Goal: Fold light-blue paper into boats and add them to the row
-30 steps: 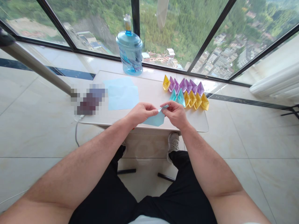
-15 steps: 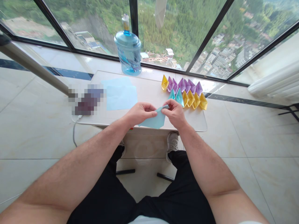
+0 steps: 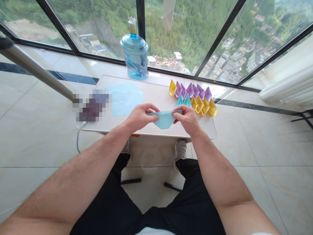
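Observation:
A folded sheet of light blue paper (image 3: 164, 120) is held up over the near edge of the white table (image 3: 105, 125). Its top edge is long and straight, and it narrows towards a blunt bottom. My left hand (image 3: 143, 116) pinches its left corner between thumb and fingers. At the right corner, my right hand (image 3: 187, 118) grips it the same way. Just beyond the right hand stand two blue folded paper boats (image 3: 183, 100), beside several yellow paper boats (image 3: 202, 106). Flat blue sheets (image 3: 127, 102) lie behind my left hand.
Several purple paper boats (image 3: 195, 90) form the back row with one yellow boat. A large blue water bottle (image 3: 134, 57) stands behind the table by the window. A blurred object (image 3: 93, 106) with a cable lies at the left, near a slanted pole (image 3: 39, 67).
The folded blue paper has turned from tilted to level, its straight edge now on top. My hands have moved apart to its two corners, the left one shifting left.

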A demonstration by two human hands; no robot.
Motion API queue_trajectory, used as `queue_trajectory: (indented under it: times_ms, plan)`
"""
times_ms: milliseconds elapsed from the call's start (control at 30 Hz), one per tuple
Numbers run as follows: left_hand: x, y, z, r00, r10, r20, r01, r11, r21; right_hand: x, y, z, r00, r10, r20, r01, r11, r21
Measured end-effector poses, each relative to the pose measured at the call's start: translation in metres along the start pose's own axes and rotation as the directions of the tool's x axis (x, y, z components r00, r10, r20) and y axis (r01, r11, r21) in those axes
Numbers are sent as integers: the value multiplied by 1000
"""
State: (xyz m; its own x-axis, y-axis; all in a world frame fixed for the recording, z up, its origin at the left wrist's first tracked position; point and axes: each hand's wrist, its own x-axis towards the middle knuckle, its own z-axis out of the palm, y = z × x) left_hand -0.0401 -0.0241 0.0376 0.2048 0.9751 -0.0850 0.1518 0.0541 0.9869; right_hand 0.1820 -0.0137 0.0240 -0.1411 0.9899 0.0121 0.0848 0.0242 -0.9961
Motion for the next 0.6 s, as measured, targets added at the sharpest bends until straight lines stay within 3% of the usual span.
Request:
queue_trajectory:
  times_ms: [133, 267, 600]
  plan:
    - [4, -2, -4, 983, 54, -177, -71, 993, -96, -1, -3, -4, 999, -6, 43, 5, 1000, 9]
    - [4, -3, -4, 984, 74, -165, -94, 989, -116, -3, -5, -2, 994, -14, 110, 16, 1000, -12]
    - [3, -1, -6, 989, -7, -148, -33, 964, -265, -3, -4, -4, 994, 9, 108, -24, 991, 132]
